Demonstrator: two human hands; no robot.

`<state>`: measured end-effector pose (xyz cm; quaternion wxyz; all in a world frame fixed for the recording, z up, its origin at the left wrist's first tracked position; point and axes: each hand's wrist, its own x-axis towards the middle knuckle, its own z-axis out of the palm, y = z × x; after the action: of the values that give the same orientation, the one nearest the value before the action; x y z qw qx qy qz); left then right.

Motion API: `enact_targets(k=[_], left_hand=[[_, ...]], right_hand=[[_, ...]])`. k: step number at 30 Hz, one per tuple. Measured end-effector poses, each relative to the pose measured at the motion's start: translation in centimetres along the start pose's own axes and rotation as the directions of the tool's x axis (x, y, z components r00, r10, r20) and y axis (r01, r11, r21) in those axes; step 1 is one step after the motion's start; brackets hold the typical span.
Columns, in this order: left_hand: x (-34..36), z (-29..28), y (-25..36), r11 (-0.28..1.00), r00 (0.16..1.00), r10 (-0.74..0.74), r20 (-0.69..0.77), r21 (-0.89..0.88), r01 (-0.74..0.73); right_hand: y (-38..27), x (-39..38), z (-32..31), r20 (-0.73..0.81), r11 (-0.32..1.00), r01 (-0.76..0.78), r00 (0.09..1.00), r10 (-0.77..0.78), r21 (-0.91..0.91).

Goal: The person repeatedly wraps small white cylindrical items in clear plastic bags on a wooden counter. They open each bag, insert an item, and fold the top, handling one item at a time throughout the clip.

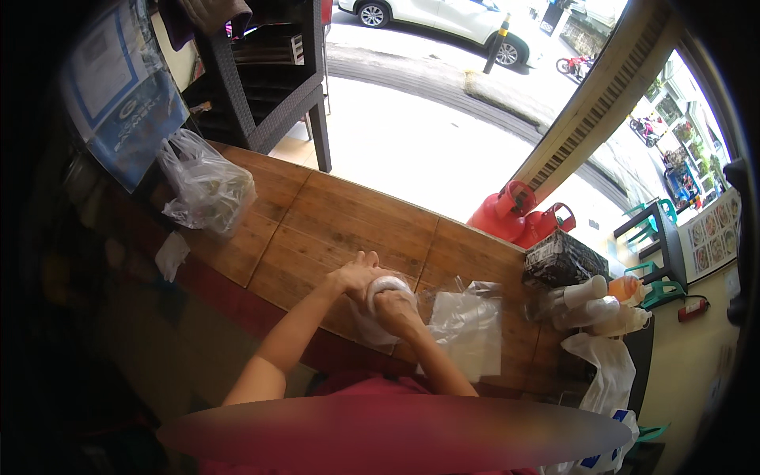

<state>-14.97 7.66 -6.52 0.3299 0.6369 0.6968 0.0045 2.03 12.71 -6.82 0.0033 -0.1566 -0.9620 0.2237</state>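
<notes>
Blue-and-white board (131,103): stands at the far left, tilted in the wide view.
Clear plastic bag (207,190): sits at the table's left end, its handles up, its contents blurred.
White scrap (172,256): lies near the table's left front edge.
Dark woven chair (277,119): stands behind the left of the table.
Wooden table (332,229): brown, scuffed, crossed by dark seams, with a dark red front edge.
Left hand (358,279): lies over the left of the bundle, fingers pointing away from the body, together with the other hand.
White bundle (391,286): between the hands, at the table's middle; its rounded rim bows away from the body, while filmy plastic trails toward the front edge; its long axis cannot be told; white, soft-looking, creased.
Right hand (397,313): curled against the bundle's near side, its grip partly hidden.
Translucent plastic sheets (469,340): flat, just right of the hands.
Red gas cylinders (499,215): behind the table, before a sunlit street with a white car (443,20).
Black patterned box (566,257): on the right end, near pale and orange bottles (625,290).
Fire extinguisher (692,309): red, by the right wall.
</notes>
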Motion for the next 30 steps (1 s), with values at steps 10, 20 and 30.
enact_targets(k=[10, 20, 30], left_hand=[[-3.0, 6.2, -3.5, 0.995, 0.966, -0.024, -0.258, -0.104, -0.003], [-10.7, 11.2, 2.8, 0.986, 0.842, 0.118, -0.527, -0.037, -0.162], [-3.2, 14.6, 10.0, 0.878, 0.753, -0.013, -0.658, -0.368, -0.307]], right_hand=[[-0.2, -0.4, 0.5, -0.172, 1.000, -0.006, 0.985, 0.002, -0.020], [-1.0, 0.1, 1.5, -0.259, 0.995, -0.094, 0.962, 0.085, -0.025], [-1.4, 0.5, 2.5, -0.286, 0.985, -0.162, 0.948, 0.141, -0.051]])
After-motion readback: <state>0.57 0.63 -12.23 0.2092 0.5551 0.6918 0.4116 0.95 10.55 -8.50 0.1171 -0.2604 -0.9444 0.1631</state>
